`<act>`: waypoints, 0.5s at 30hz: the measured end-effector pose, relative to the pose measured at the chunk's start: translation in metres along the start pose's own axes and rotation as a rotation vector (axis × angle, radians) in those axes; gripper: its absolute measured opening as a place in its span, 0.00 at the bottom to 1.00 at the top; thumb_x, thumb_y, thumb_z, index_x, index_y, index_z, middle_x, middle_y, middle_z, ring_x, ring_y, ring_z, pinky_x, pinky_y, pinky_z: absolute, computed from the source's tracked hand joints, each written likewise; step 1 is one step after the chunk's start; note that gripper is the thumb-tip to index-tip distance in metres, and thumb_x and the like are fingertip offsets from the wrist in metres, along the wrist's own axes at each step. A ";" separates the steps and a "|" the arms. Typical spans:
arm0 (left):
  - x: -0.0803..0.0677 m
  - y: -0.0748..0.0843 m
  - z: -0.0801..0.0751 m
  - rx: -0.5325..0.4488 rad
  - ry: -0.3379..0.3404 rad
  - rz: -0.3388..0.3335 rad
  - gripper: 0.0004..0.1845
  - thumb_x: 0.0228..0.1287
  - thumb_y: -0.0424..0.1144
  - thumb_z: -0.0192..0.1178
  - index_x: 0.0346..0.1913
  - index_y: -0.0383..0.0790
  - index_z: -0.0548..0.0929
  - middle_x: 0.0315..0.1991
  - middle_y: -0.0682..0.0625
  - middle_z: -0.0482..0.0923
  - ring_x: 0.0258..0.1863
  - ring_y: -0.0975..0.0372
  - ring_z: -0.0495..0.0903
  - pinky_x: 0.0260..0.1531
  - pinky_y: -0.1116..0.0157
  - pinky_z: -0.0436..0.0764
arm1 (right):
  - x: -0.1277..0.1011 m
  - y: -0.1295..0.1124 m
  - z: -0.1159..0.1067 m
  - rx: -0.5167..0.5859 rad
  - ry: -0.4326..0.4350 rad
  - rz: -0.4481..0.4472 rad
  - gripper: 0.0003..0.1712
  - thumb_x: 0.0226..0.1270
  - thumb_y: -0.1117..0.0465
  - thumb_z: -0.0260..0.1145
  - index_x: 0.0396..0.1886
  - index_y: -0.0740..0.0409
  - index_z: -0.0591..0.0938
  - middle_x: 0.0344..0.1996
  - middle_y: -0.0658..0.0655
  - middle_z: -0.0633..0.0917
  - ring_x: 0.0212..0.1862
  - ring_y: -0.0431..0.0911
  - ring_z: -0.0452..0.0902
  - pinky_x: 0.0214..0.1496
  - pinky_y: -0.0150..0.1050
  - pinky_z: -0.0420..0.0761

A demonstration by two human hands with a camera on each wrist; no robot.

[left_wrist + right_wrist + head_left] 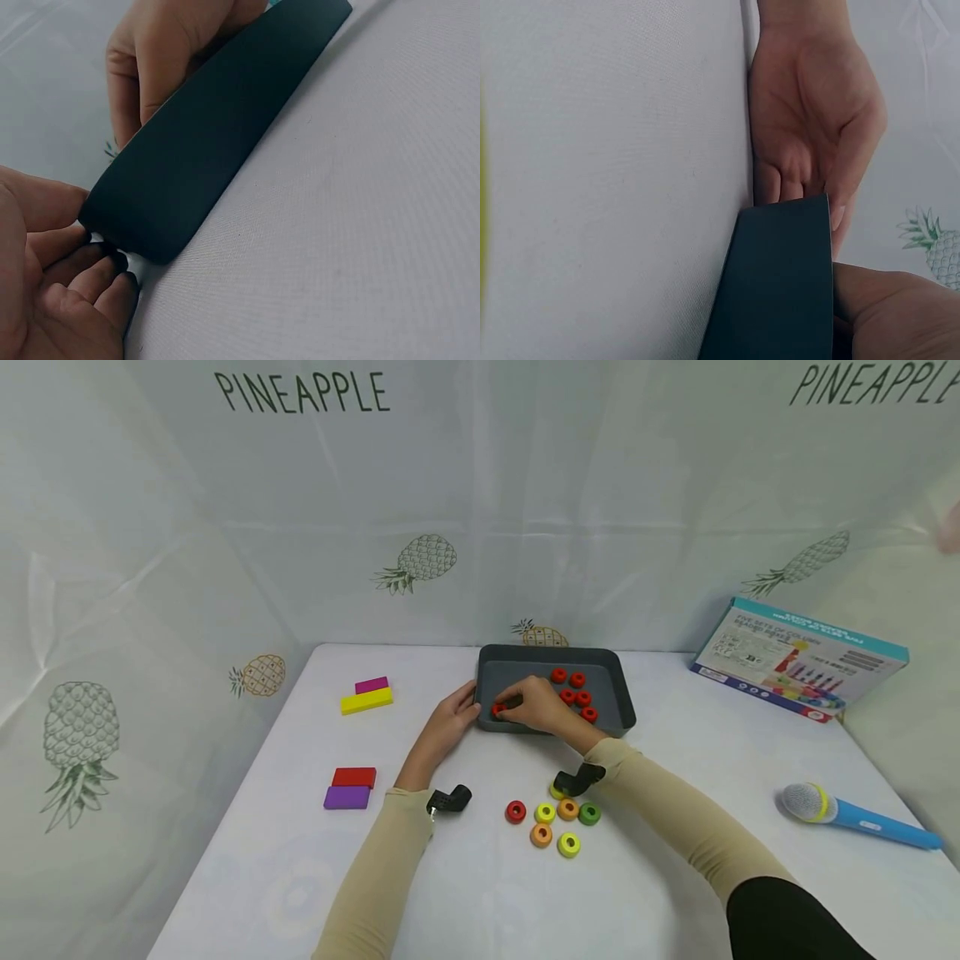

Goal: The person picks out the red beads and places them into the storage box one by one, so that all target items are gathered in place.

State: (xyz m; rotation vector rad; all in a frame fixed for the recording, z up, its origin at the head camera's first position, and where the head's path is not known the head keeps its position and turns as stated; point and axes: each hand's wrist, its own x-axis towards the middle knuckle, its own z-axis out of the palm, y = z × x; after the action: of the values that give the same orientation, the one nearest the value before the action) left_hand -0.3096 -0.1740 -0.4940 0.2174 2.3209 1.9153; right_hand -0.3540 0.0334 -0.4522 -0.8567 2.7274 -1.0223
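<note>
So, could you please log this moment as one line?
left hand: steadies tray corner | right hand: pinches red ring in tray

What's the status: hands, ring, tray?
Right hand pinching a red ring inside the grey tray. Left hand against the tray's left corner, steadying. Five more red rings in the tray; nothing blocking.

Right hand [536, 704] covers most of one red ring [498, 710] in grey tray [617, 693]; box [799, 658] print too small to read.
</note>
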 end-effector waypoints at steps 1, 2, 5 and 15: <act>0.000 0.000 0.000 0.001 0.000 -0.001 0.32 0.77 0.38 0.52 0.80 0.43 0.59 0.80 0.49 0.59 0.77 0.57 0.63 0.77 0.56 0.62 | -0.001 0.001 0.000 -0.002 0.002 -0.003 0.14 0.60 0.61 0.77 0.46 0.58 0.91 0.43 0.56 0.92 0.46 0.47 0.88 0.48 0.41 0.87; 0.000 0.000 0.000 0.001 -0.002 -0.001 0.32 0.77 0.38 0.52 0.80 0.43 0.59 0.80 0.49 0.59 0.77 0.58 0.63 0.77 0.57 0.62 | -0.001 0.001 0.000 -0.001 0.002 -0.006 0.14 0.60 0.62 0.77 0.46 0.59 0.91 0.43 0.56 0.92 0.46 0.47 0.88 0.48 0.41 0.87; 0.000 -0.001 0.001 0.009 -0.005 -0.006 0.32 0.77 0.39 0.52 0.80 0.44 0.59 0.80 0.49 0.58 0.77 0.58 0.63 0.78 0.57 0.62 | -0.002 0.003 0.001 0.003 0.005 -0.011 0.14 0.60 0.62 0.77 0.46 0.59 0.91 0.43 0.57 0.92 0.45 0.47 0.88 0.47 0.40 0.87; 0.000 0.000 0.001 0.022 0.007 -0.009 0.31 0.77 0.39 0.52 0.80 0.46 0.60 0.80 0.50 0.59 0.77 0.58 0.63 0.78 0.56 0.61 | -0.002 0.002 -0.004 0.071 0.035 0.018 0.16 0.59 0.62 0.77 0.48 0.60 0.90 0.44 0.56 0.91 0.46 0.47 0.88 0.46 0.39 0.88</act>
State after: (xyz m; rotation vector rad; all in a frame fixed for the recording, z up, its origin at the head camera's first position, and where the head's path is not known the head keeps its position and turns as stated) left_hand -0.3098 -0.1731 -0.4942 0.2025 2.3442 1.8905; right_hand -0.3542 0.0382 -0.4509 -0.8086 2.7039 -1.1333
